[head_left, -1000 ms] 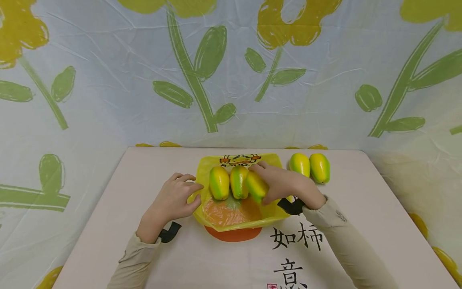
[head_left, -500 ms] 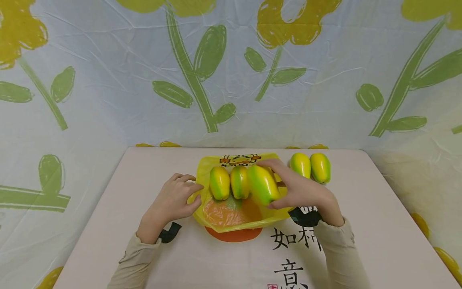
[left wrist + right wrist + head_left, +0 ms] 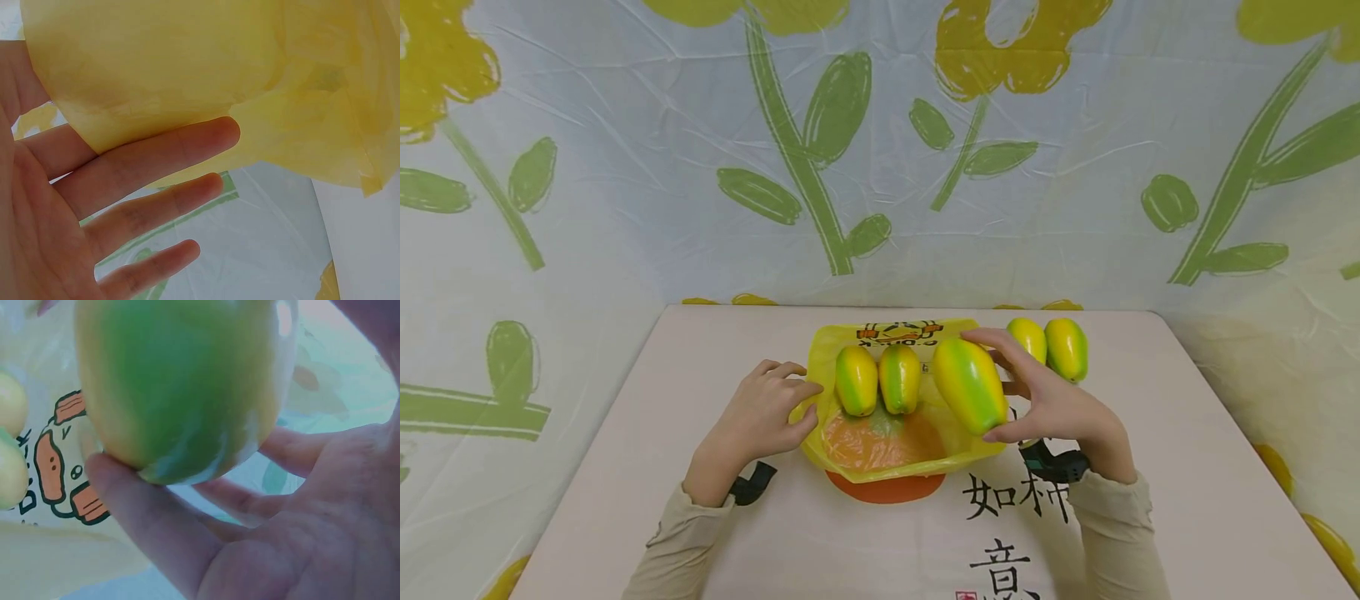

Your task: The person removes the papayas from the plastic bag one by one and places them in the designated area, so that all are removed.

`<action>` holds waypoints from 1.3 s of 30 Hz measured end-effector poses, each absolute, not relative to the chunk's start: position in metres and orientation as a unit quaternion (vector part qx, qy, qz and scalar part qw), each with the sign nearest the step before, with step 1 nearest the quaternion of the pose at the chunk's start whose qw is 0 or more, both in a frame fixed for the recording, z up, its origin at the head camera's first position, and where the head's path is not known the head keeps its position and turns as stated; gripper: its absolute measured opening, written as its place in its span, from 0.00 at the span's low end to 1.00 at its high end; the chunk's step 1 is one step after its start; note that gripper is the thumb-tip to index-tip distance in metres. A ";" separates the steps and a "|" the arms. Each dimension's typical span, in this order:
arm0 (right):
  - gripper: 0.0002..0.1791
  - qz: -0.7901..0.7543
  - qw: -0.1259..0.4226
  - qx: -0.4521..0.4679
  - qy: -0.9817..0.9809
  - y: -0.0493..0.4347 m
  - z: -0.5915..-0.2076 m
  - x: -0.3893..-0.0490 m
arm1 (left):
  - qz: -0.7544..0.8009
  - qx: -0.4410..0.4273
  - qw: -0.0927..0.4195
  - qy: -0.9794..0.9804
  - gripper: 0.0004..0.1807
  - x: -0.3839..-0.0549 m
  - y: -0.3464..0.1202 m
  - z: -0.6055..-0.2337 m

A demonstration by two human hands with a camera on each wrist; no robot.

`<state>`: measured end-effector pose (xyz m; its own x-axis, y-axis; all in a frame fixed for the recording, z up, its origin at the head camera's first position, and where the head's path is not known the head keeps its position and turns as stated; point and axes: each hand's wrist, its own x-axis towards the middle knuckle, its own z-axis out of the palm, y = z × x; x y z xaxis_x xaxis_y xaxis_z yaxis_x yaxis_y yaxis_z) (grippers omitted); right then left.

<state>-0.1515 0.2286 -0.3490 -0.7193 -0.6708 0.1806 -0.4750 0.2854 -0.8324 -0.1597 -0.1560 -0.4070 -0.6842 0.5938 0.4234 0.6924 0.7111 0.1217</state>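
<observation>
In the head view my right hand (image 3: 1051, 396) holds a yellow-green papaya (image 3: 970, 385) above the right part of a yellow plastic bag (image 3: 973, 446). The right wrist view shows the thumb and fingers around the papaya (image 3: 181, 381). The bag lies with its mouth spread, and inside it two papayas, a left one (image 3: 856, 381) and a right one (image 3: 898, 379), lie side by side. My left hand (image 3: 762, 408) is at the bag's left rim, fingers spread. In the left wrist view straight fingers (image 3: 156, 156) touch the yellow plastic (image 3: 156, 75), which hides some fingertips.
Two more papayas, one partly behind my right hand (image 3: 1028, 337) and one beside it (image 3: 1066, 348), lie on the table (image 3: 1120, 500) at the back right. Black characters (image 3: 1000, 571) and an orange print (image 3: 886, 488) mark the tablecloth. A flower-patterned curtain (image 3: 700, 250) stands behind.
My right hand has lifted the third papaya from beside the two in the bag and moved it right and nearer. The left hand keeps its place.
</observation>
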 end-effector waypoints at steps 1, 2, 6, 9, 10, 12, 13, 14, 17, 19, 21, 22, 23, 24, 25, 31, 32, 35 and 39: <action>0.58 -0.480 0.102 -0.362 0.792 0.230 -0.350 -0.151 | -0.137 -0.355 0.180 -0.907 0.12 -0.160 -0.156 -0.407; 0.58 -0.483 0.101 -0.365 0.789 0.231 -0.351 -0.151 | -0.137 -0.355 0.180 -0.907 0.12 -0.160 -0.156 -0.407; 0.59 -0.496 0.094 -0.373 0.778 0.234 -0.353 -0.150 | -0.137 -0.355 0.179 -0.907 0.12 -0.159 -0.157 -0.406; 0.60 -0.501 0.084 -0.380 0.773 0.236 -0.353 -0.149 | -0.138 -0.353 0.178 -0.908 0.12 -0.159 -0.157 -0.406; 0.60 -0.501 0.079 -0.382 0.773 0.237 -0.353 -0.149 | -0.138 -0.352 0.178 -0.909 0.12 -0.159 -0.157 -0.405; 0.61 -0.502 0.073 -0.381 0.773 0.239 -0.354 -0.149 | -0.139 -0.351 0.177 -0.909 0.12 -0.159 -0.157 -0.405; 0.61 -0.503 0.070 -0.379 0.773 0.241 -0.354 -0.149 | -0.138 -0.350 0.176 -0.910 0.12 -0.159 -0.157 -0.405; 0.62 -0.506 0.066 -0.378 0.773 0.242 -0.354 -0.149 | -0.137 -0.351 0.175 -0.910 0.12 -0.159 -0.157 -0.404; 0.62 -0.519 0.054 -0.377 0.766 0.248 -0.355 -0.149 | -0.136 -0.351 0.174 -0.910 0.12 -0.159 -0.157 -0.404; 0.62 -0.529 0.040 -0.385 0.755 0.253 -0.356 -0.151 | -0.135 -0.352 0.175 -0.910 0.12 -0.158 -0.157 -0.404; 0.62 -0.538 0.028 -0.393 0.746 0.258 -0.357 -0.152 | -0.134 -0.352 0.175 -0.910 0.12 -0.158 -0.156 -0.404; 0.62 -0.543 0.023 -0.399 0.739 0.260 -0.357 -0.153 | -0.134 -0.353 0.175 -0.909 0.12 -0.158 -0.156 -0.404; 0.63 -0.547 0.020 -0.403 0.733 0.261 -0.356 -0.153 | -0.133 -0.353 0.176 -0.909 0.12 -0.158 -0.156 -0.404; 0.63 -0.550 0.018 -0.407 0.729 0.263 -0.355 -0.154 | -0.133 -0.354 0.176 -0.909 0.12 -0.158 -0.157 -0.404; 0.64 -0.555 0.017 -0.410 0.724 0.265 -0.355 -0.154 | -0.133 -0.355 0.177 -0.908 0.12 -0.158 -0.157 -0.404; 0.63 -0.565 -0.003 -0.412 0.715 0.280 -0.355 -0.156 | -0.134 -0.357 0.182 -0.906 0.12 -0.158 -0.157 -0.404; 0.63 -0.564 -0.008 -0.408 0.718 0.283 -0.355 -0.155 | -0.134 -0.357 0.181 -0.906 0.12 -0.158 -0.157 -0.404; 0.63 -0.561 -0.018 -0.391 0.730 0.293 -0.355 -0.154 | -0.134 -0.356 0.179 -0.907 0.12 -0.159 -0.157 -0.404; 0.63 -0.566 -0.025 -0.378 0.732 0.302 -0.354 -0.152 | -0.136 -0.357 0.179 -0.907 0.12 -0.160 -0.157 -0.404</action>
